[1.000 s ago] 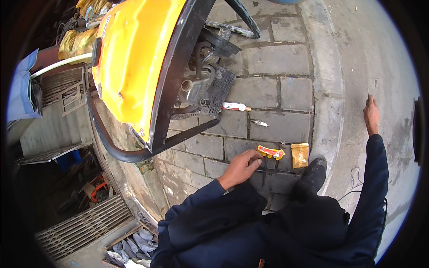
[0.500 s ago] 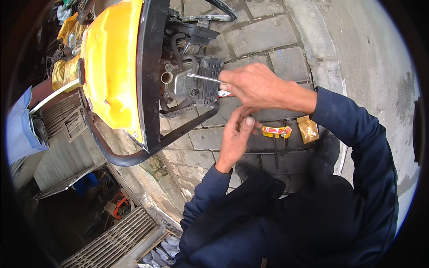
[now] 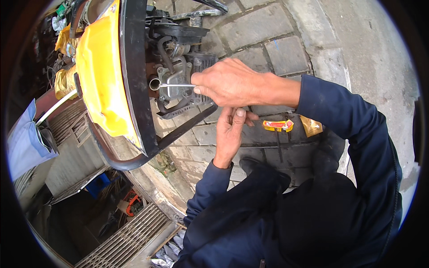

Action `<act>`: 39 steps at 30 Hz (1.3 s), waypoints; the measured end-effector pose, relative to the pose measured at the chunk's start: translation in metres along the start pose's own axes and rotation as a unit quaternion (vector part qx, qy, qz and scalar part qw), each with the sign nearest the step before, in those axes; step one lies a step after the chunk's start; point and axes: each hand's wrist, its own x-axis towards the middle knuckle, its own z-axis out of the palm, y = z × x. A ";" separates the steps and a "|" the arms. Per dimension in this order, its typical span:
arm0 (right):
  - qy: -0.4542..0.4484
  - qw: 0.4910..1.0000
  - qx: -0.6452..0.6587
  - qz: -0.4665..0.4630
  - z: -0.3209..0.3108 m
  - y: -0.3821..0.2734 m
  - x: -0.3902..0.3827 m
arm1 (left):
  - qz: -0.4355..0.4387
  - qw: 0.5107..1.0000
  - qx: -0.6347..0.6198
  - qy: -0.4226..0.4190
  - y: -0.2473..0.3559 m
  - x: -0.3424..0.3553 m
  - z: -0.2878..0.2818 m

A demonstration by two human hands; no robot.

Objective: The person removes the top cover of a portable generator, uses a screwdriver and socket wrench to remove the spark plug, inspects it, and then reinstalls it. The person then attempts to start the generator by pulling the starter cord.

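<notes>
My right hand (image 3: 230, 85) grips a slim silver metal tool (image 3: 176, 85), whose tip reaches into or against the round pipe opening (image 3: 154, 84) on the engine (image 3: 174, 67). Below it, my left hand (image 3: 230, 129) has its fingers curled near the thumb; whatever they may hold is hidden. The engine sits inside a black tubular frame (image 3: 178, 133) under a dented yellow housing (image 3: 100, 76). Right of my left hand, a red-and-yellow wrapper (image 3: 277, 125) and a gold packet (image 3: 309, 126) lie on the pavers.
Grey pavers (image 3: 254, 24) meet smooth concrete (image 3: 366, 53) at the right. A blue cloth (image 3: 31, 138), yellow sacks (image 3: 65, 80) and a slatted metal grate (image 3: 116, 241) over a dark recess are at the left. My feet (image 3: 259, 172) are below the packets.
My right hand came in from the far right with the tool and moved farther left to the pipe opening. My left hand rose toward the engine. The camera view has shifted.
</notes>
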 end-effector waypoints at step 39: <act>-0.054 0.956 0.267 0.108 0.018 -0.027 0.030 | -0.001 0.979 -0.199 0.041 -0.004 -0.032 -0.037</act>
